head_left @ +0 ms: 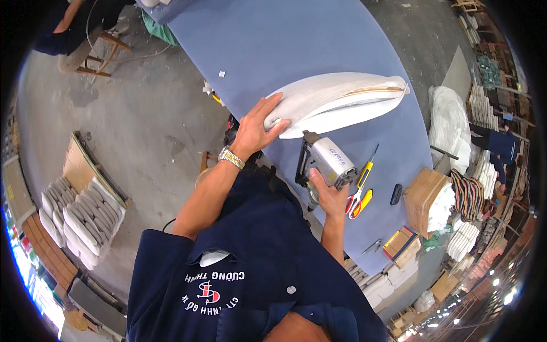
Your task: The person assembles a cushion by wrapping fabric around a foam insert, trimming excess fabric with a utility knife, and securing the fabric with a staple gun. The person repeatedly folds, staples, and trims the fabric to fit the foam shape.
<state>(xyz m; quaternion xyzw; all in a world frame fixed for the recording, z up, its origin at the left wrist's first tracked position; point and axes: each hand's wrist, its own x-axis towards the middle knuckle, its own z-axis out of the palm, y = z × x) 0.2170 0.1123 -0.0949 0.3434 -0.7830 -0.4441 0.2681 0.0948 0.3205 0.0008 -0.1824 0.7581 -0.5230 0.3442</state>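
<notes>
A padded, fabric-covered cushion piece [336,102] in off-white lies tilted on the blue-grey table [285,45]. Along its side, between folds of white cloth, a strip of wood shows. My left hand [259,128] grips its near left end, fingers over the top and thumb lower down. Just below the cushion, my right hand [330,196] is wrapped round the handle of a silver and black staple gun [333,159]. The gun's nose points up toward the cloth edge, close to it; whether they touch I cannot tell. Part of the handle is hidden by my fingers.
Right of the staple gun lie red-handled scissors [356,205], a yellow screwdriver [366,174] and a black block [396,194]. A cardboard box [424,199] stands at the right edge. Stacked pads [85,216] sit at left. Other people are at far left and right.
</notes>
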